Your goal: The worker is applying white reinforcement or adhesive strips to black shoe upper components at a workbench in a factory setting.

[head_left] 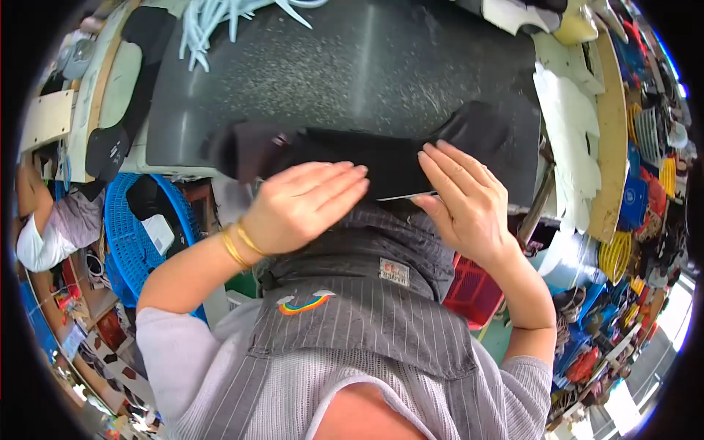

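A long, soft black piece of material (374,150) lies along the near edge of the dark work board. Its left end curls up and its right end rises in a bent flap; I cannot tell its exact kind. My left hand (304,202), with yellow bangles at the wrist, lies flat over its near side, fingers straight and close together. My right hand (469,198) rests with straight fingers on its right part, the thumb held apart near the lower edge. A thin pale edge shows under the piece between my hands.
Light blue strips (220,18) lie at the board's (315,73) far left. More black pieces (117,139) hang over the left side. A blue plastic basket (121,242) stands below left, a red basket (473,290) below right. White sheets (561,132) line the right. Another person sits at left.
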The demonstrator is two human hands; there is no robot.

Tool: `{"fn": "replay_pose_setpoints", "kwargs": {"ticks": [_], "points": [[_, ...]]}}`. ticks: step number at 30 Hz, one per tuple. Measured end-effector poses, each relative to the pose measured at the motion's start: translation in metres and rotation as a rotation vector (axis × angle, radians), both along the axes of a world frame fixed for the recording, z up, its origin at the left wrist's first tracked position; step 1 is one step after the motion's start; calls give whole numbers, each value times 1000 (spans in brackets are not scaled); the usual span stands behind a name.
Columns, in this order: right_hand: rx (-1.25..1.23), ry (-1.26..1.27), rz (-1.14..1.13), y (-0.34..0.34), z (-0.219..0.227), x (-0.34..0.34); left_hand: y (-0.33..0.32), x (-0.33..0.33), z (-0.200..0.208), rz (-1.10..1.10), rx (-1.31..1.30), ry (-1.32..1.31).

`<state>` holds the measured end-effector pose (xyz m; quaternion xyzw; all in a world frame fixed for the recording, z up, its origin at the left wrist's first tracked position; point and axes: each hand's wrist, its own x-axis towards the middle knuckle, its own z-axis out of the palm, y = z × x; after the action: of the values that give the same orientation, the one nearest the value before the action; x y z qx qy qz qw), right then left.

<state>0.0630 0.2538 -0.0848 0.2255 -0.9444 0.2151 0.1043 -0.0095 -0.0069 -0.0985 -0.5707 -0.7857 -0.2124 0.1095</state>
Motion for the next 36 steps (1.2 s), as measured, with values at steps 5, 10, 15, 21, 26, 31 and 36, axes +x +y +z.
{"fn": "replay_pose_setpoints", "kwargs": {"ticks": [5, 10, 15, 21, 26, 31, 36], "points": [[-238, -58, 104, -58, -15, -33, 9, 32, -12, 154, 163, -75], [-9, 89, 71, -78, -14, -37, -107, 21, -27, 177, 100, 229], [78, 87, 26, -92, -13, -47, -51, -22, 0, 340, 90, 12], [160, 29, -62, -112, -8, -43, -30, -5, -22, 544, 332, -254], [211, 47, -133, -112, 4, -57, -27, 1, -26, 510, 201, -106], [-112, -316, -146, -99, 27, -90, -32, -3, -28, 502, 174, -102], [160, 100, 112, -105, -4, -46, -33, -15, -14, 484, 166, -108]]}}
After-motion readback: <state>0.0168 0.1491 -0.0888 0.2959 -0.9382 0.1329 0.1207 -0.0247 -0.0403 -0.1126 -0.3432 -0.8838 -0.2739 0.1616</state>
